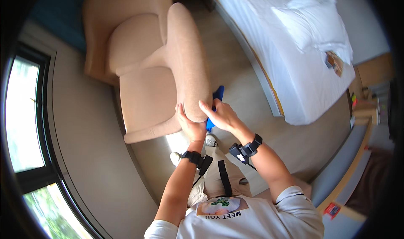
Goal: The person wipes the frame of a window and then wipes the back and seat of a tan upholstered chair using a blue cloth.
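A tan upholstered armchair (pixel 148 87) stands before me, beside a second tan armchair (pixel 135 31). My left hand (pixel 192 125) presses against the near end of its padded backrest (pixel 192 68), fingers along the left side. On the other side, my right hand (pixel 221 114) has its thumb on the backrest's end; its other fingers are partly hidden beside a blue item (pixel 218 93), perhaps a cloth. Whether that hand grips the blue item or only touches it cannot be told. Both wrists wear black straps with small devices.
A bed with a white sheet (pixel 268 49) lies at the upper right, with white pillows (pixel 315 21) and a brown item (pixel 336 64) on it. Left is a wall with a black-framed window (pixel 47 163). My shoes are on the floor close to the chair. A grey-blue upholstered piece (pixel 334 166) stands lower right.
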`<act>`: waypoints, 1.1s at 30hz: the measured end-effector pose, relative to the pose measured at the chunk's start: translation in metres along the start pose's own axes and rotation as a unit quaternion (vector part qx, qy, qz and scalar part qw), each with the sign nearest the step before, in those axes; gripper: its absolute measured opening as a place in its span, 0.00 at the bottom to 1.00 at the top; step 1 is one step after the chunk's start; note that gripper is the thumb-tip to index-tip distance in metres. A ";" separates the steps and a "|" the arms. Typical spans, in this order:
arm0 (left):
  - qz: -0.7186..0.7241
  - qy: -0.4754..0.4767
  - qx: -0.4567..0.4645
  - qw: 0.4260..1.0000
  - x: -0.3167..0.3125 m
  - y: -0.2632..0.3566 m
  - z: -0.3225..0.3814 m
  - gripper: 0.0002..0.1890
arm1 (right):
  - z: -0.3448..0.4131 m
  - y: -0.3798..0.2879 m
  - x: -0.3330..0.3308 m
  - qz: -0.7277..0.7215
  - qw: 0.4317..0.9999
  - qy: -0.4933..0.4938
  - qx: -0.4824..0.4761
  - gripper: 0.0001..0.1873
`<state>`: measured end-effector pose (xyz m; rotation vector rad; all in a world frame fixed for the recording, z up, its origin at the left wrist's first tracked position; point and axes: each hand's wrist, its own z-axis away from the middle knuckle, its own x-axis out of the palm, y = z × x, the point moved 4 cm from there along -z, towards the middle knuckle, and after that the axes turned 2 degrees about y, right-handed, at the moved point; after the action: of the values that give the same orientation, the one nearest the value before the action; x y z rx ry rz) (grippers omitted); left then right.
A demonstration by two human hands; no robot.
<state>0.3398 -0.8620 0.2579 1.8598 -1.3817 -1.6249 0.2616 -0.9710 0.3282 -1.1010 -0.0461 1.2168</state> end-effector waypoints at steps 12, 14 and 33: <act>0.021 -0.045 -0.017 0.999 -0.040 -0.002 0.009 0.33 | 0.008 0.007 0.029 -0.082 0.990 -0.060 -0.096 0.48; 0.044 -0.075 -0.039 0.995 -0.063 -0.006 0.024 0.32 | 0.034 0.010 0.042 -0.080 0.990 -0.079 -0.084 0.48; -0.004 -0.353 -0.009 0.936 -0.093 0.042 0.222 0.38 | 0.214 0.172 0.036 -0.131 0.970 0.207 0.010 0.38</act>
<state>0.1340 -0.7311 0.2753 1.2994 -1.5877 -2.4354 0.0326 -0.8169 0.3016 -1.2681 0.1379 0.7354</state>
